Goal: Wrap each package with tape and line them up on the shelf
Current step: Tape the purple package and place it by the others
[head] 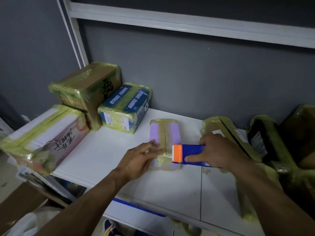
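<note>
A flat lilac package (174,132) banded with yellowish tape lies in the middle of the white shelf (105,150). My left hand (141,159) presses flat on its near left part, fingers spread. My right hand (219,152) grips a blue tape dispenser (192,155) whose orange cutter end rests on the package's near right side. Three taped packages stand at the left: a brown carton (88,89), a blue box (126,106) and a white-and-pink box (46,137).
More taped parcels crowd the right end of the shelf (219,126) (265,138). A grey wall backs the shelf and a white upper rail (187,23) crosses above. Below the front edge, boxes and bags sit on a lower level (51,215).
</note>
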`<state>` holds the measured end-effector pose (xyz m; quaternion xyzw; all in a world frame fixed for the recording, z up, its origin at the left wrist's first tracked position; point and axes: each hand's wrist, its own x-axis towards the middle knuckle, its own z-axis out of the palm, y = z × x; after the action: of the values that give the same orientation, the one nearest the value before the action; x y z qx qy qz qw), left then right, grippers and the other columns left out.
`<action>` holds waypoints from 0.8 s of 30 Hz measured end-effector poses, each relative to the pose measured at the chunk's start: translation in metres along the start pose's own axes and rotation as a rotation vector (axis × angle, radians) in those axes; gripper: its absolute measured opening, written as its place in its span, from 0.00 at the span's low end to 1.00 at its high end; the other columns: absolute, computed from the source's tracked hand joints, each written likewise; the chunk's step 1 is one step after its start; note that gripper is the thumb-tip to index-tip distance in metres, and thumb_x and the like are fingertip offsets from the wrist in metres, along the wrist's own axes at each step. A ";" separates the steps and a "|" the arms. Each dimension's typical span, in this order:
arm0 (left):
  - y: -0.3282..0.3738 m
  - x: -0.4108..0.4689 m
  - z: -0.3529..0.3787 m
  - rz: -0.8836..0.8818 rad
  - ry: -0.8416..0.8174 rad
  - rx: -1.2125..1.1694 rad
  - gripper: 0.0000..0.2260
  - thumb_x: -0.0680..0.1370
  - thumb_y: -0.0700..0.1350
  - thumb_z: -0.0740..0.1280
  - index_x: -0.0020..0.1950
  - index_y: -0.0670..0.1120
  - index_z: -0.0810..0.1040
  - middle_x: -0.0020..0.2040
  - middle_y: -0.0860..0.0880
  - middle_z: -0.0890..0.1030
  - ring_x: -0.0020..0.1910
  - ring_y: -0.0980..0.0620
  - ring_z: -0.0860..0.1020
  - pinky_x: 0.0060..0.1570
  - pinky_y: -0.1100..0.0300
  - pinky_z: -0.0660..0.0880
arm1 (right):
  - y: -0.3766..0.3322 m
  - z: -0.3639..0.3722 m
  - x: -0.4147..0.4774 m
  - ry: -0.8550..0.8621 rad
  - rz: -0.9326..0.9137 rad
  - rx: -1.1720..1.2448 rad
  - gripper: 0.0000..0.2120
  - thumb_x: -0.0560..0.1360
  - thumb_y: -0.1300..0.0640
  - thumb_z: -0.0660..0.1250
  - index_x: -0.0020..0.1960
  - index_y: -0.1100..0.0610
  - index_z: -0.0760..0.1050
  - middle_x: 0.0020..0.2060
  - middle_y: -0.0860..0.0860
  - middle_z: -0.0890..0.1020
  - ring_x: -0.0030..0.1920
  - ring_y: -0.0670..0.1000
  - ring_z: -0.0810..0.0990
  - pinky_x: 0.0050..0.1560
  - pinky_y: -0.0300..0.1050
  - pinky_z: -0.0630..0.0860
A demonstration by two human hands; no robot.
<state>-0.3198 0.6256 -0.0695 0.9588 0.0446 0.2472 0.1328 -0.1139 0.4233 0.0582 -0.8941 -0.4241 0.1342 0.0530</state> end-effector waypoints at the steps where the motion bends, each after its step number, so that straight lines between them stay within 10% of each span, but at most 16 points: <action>1: 0.000 -0.001 -0.001 0.000 0.013 0.010 0.22 0.76 0.41 0.75 0.70 0.51 0.79 0.69 0.47 0.79 0.71 0.46 0.75 0.59 0.52 0.78 | 0.000 0.002 0.001 0.001 0.001 0.004 0.35 0.58 0.21 0.74 0.48 0.48 0.74 0.41 0.43 0.79 0.40 0.46 0.80 0.40 0.40 0.79; 8: 0.010 0.016 0.004 -0.129 0.043 -0.001 0.18 0.76 0.59 0.72 0.62 0.53 0.84 0.62 0.53 0.80 0.59 0.53 0.79 0.53 0.58 0.81 | 0.006 0.012 0.010 0.012 0.025 0.002 0.36 0.56 0.21 0.74 0.46 0.50 0.75 0.40 0.45 0.79 0.39 0.47 0.80 0.37 0.41 0.78; 24: -0.024 0.004 -0.009 -0.080 -0.122 -0.190 0.18 0.81 0.48 0.67 0.72 0.52 0.77 0.72 0.52 0.75 0.75 0.55 0.68 0.71 0.60 0.68 | -0.016 0.039 0.003 0.032 -0.036 0.189 0.31 0.61 0.24 0.74 0.43 0.50 0.74 0.37 0.44 0.80 0.38 0.44 0.80 0.34 0.37 0.74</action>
<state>-0.3211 0.6512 -0.0669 0.9526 0.0512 0.1860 0.2352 -0.1348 0.4350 0.0231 -0.8793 -0.4245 0.1586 0.1463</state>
